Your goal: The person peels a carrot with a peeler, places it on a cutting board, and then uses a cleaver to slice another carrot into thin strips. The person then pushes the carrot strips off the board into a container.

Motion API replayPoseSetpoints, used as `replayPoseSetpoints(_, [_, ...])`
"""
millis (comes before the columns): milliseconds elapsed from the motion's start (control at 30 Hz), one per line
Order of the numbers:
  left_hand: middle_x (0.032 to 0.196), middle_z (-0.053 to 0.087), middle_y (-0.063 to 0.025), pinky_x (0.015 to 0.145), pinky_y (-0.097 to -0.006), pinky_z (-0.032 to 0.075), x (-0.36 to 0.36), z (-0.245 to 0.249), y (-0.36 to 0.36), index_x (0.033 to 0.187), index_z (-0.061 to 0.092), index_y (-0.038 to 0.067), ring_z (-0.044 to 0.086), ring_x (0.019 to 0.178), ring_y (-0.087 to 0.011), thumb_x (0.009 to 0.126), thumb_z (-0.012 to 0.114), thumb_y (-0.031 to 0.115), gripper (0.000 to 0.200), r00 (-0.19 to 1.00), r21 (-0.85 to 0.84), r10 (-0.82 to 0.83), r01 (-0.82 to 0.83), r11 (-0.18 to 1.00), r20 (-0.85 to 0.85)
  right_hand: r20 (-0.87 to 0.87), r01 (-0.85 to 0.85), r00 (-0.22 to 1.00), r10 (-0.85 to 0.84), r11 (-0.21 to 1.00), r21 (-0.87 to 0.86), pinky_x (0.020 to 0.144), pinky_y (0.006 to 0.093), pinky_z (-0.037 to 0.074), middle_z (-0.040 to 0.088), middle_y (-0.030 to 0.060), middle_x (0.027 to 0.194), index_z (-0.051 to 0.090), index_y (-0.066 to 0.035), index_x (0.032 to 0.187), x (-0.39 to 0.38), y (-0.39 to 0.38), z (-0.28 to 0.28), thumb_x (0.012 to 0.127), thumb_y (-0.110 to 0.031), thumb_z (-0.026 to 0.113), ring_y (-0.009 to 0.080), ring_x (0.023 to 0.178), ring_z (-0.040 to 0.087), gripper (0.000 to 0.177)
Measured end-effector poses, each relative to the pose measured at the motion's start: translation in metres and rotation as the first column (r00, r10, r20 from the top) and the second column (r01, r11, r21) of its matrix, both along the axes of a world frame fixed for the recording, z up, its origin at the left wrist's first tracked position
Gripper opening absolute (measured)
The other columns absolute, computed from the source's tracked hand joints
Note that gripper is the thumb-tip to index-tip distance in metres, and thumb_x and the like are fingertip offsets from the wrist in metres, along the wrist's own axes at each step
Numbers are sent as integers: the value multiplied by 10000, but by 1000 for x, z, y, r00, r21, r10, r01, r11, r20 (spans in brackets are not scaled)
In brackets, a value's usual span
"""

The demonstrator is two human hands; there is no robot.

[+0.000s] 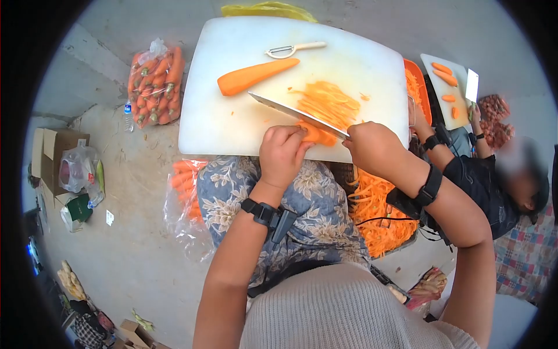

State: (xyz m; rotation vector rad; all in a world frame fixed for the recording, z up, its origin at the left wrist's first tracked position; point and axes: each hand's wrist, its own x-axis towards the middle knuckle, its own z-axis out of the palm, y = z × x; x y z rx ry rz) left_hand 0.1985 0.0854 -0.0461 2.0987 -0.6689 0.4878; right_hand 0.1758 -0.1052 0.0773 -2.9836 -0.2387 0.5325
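My right hand (372, 145) is closed round the handle of a kitchen knife (279, 107), whose long blade slants up and left over the white cutting board (203, 128). With bent fingers, my left hand (283, 152) holds a piece of carrot (317, 135) against the board near its front edge, close beside the blade. Just beyond the knife lies a pile of carrot strips (331, 103). Farther back on the board are a large peeled carrot (256, 77) and a peeler (296, 49) with a pale handle.
A bag of whole carrots (156, 87) stands left of the board, with another carrot bag (186, 189) below it. Shredded carrot (381, 218) fills a container at my right. A co-worker (482, 180) sits farther right beside a second cutting board (456, 90).
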Motion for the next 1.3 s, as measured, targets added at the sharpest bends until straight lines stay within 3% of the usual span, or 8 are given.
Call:
replayPoseSetpoints(167, [919,650,-43,793,-355,484,1,-1,-2,934,707,77,589,883,-251,722,784,167,243,1000,10,10,-10,1000,24,36,68,997,-70,997,36,660,462,513,633,221,686,657,2,779,3,0,-34,862,-228,640,389,686,642,245])
replayPoseSetpoints(233, [925,646,-50,795,-366,488,0,-1,-1,931,701,68,584,889,-266,723,774,165,241,1000,19,2,-2,1000,9,124,131,981,-152,978,165,658,464,512,630,229,681,656,7,783,4,3,-41,858,-240,642,397,678,636,258])
replayPoseSetpoints(333, [934,640,-61,807,-379,491,3,3,-1,938,696,56,579,902,-283,729,758,154,239,1000,12,-11,11,1000,6,138,129,977,-162,966,223,666,450,523,642,219,700,657,4,763,3,-3,-45,860,-241,632,393,693,647,265])
replayPoseSetpoints(600, [956,631,-76,823,-391,489,-1,1,-1,964,691,50,583,931,-292,750,736,115,228,998,-1,-52,52,999,30,253,7,967,-42,990,140,580,450,514,618,194,623,650,-18,746,-15,-6,-10,864,-249,639,364,608,637,259])
replayPoseSetpoints(1300, [924,638,-82,779,-377,508,0,6,-1,931,696,25,594,896,-290,727,738,75,214,997,-31,-75,76,997,26,-28,25,999,-23,998,50,607,471,499,611,201,629,641,-10,762,-19,-24,1,896,-263,608,387,626,623,287])
